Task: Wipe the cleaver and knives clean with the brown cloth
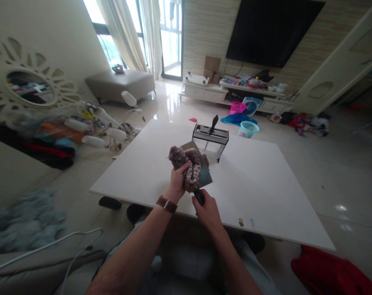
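Note:
My left hand (177,179) is wrapped around a fluffy brown-grey cloth (192,175), bunched over the broad metal blade of a cleaver (206,177). Parts of the blade show behind and to the right of the cloth. My right hand (208,208) grips the cleaver's black handle, near the front edge of the white table (253,184). Just beyond the blade stands a knife block (209,137) with clear sides and a dark top. One black-handled knife (214,122) sticks up out of it.
Two small objects, one a yellowish figure (241,221), lie near the table's front edge. On the floor beyond are a light blue basket (248,129) and a pink basket (237,107). A lamp with white shades (115,134) lies to the left. Red fabric (330,270) is at lower right.

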A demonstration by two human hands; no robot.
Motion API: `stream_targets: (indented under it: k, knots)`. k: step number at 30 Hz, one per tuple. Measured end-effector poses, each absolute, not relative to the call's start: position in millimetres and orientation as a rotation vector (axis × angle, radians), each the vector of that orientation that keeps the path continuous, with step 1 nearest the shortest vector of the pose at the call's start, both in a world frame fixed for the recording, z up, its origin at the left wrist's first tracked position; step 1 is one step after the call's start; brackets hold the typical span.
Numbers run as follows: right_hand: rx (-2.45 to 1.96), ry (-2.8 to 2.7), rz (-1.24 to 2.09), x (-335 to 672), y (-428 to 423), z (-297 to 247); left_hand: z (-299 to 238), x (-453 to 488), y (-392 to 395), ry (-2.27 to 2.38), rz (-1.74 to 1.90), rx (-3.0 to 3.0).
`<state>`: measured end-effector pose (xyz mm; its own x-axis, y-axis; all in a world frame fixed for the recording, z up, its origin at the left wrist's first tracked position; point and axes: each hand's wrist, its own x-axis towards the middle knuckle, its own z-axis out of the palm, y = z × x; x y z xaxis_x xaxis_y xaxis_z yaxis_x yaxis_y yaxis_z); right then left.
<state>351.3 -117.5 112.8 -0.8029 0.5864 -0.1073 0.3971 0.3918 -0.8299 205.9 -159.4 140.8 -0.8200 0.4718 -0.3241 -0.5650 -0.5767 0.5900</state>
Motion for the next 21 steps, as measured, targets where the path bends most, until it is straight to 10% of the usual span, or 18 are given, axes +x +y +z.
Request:
stream_targets:
  k: [21]
  knots:
    - [-0.862,-2.528,1.268,351.1,-119.1,118.1,139.4,182.7,-166.1,0.988,2.398,-0.163]
